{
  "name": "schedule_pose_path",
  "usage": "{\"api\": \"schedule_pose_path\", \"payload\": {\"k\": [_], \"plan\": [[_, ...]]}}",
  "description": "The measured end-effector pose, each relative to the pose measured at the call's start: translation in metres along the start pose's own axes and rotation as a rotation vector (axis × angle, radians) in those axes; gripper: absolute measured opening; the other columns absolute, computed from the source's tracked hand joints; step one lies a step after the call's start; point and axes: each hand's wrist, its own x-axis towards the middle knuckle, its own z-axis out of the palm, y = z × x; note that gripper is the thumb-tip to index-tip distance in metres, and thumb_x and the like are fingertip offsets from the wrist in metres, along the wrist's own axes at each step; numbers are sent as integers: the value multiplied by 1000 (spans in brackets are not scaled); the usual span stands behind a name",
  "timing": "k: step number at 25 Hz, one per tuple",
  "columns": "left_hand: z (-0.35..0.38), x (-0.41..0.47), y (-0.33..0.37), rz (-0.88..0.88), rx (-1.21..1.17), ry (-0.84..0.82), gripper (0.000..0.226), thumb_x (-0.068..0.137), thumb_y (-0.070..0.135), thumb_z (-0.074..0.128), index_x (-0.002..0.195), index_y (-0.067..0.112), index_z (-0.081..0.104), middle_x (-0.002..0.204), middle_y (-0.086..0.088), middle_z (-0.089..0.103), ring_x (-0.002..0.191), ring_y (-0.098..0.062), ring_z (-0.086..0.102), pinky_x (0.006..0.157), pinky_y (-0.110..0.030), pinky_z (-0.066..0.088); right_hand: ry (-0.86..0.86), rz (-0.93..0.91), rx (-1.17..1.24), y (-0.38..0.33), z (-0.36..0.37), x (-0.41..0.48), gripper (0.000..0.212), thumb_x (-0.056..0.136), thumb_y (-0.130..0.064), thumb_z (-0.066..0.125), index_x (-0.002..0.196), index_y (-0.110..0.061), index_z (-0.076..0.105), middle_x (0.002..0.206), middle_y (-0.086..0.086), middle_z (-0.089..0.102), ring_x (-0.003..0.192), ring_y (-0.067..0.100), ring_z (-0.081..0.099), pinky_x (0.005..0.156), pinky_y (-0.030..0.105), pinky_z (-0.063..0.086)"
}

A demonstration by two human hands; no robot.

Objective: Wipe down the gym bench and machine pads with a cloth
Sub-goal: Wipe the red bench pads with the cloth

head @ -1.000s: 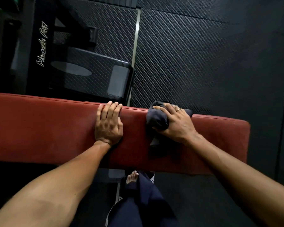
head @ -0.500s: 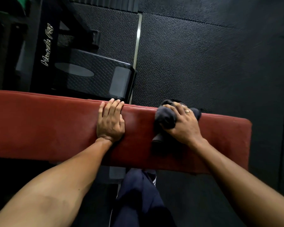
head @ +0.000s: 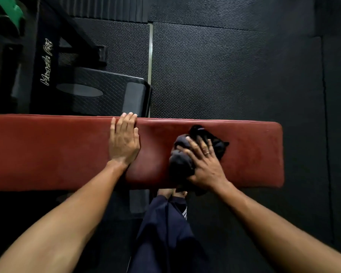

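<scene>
A long red padded gym bench [head: 47,150] runs across the view from the left edge to its right end. My left hand [head: 124,140] rests flat on the pad near the middle, fingertips over the far edge. A bunched dark cloth [head: 182,164] lies on the pad to the right of it. My right hand [head: 204,164] presses down on the cloth with spread fingers, a ring on one of them; the thumb lies against the cloth's near side. Part of the cloth sticks out beyond the fingertips.
Beyond the bench stands a black machine frame with white lettering [head: 46,62] and a black textured pad [head: 106,93]. Black rubber floor mats [head: 234,71] cover the ground. My dark trouser leg and a bare foot [head: 171,193] show under the bench's near edge.
My right hand has dragged the cloth from the bench's far edge toward the near edge and a little to the right. My left hand has stayed in place.
</scene>
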Motion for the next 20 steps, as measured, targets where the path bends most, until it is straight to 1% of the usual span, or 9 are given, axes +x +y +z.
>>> {"api": "schedule_pose_path", "payload": {"k": [4, 6, 8, 11, 12, 14, 16, 17, 20], "plan": [[2, -21, 20, 40, -35, -11, 48, 101, 24, 40, 147, 10, 45, 153, -9, 44, 147, -26, 33, 124, -47, 17, 22, 372, 81, -7, -7, 41, 88, 78, -71, 58, 155, -34, 36, 167, 6, 19, 155, 37, 9, 124, 58, 5], [8, -42, 35, 62, -30, -26, 50, 100, 22, 43, 149, 11, 43, 158, -9, 38, 149, -26, 29, 124, -49, 17, 9, 339, 117, -41, -5, 57, 89, 75, -65, 64, 154, -31, 39, 167, 8, 21, 154, 40, 9, 124, 59, 5], [13, -61, 46, 86, -43, -63, 54, 101, 20, 42, 153, 11, 37, 162, -7, 31, 152, -24, 23, 124, -50, 16, -6, 160, 89, -58, 2, 34, 88, 73, -56, 69, 152, -29, 42, 166, 9, 25, 154, 40, 15, 123, 61, 12], [16, -76, 58, 96, -8, -149, 59, 103, 30, 37, 159, 14, 25, 167, -6, 18, 155, -22, 12, 125, -50, 11, -30, -99, -20, -22, 8, -42, 91, 69, -47, 65, 154, -31, 37, 166, 8, 27, 154, 38, 19, 122, 61, 17], [16, -77, 61, 84, 16, -178, 61, 103, 35, 35, 159, 16, 23, 167, -6, 14, 155, -22, 9, 125, -51, 9, -20, -97, -52, -3, 5, -59, 92, 68, -45, 66, 154, -32, 35, 166, 8, 28, 153, 38, 21, 122, 61, 19], [18, -80, 64, 73, 73, -203, 63, 103, 40, 31, 160, 18, 19, 168, -6, 9, 156, -22, 4, 125, -51, 6, 3, 93, -26, 23, -3, -73, 88, 76, -52, 69, 155, -32, 34, 165, 9, 29, 152, 39, 23, 120, 62, 21], [20, -79, 64, 79, 107, -201, 63, 103, 41, 31, 161, 18, 17, 168, -6, 7, 156, -22, 2, 125, -51, 5, 28, 338, 26, 17, -9, -55, 86, 83, -71, 57, 156, -31, 35, 166, 10, 24, 154, 40, 17, 122, 62, 16], [21, -78, 63, 80, 110, -197, 63, 103, 41, 32, 160, 18, 18, 168, -7, 8, 156, -23, 3, 125, -51, 6, 24, 392, 56, 2, -9, -40, 88, 83, -75, 52, 157, -30, 35, 167, 10, 21, 154, 41, 12, 124, 61, 10], [23, -80, 62, 99, 124, -175, 62, 103, 39, 33, 160, 17, 20, 168, -8, 11, 155, -24, 6, 125, -51, 7, -6, 279, 101, -57, 1, -14, 88, 84, -72, 51, 157, -27, 36, 168, 13, 17, 155, 44, 5, 123, 63, 5]]}}
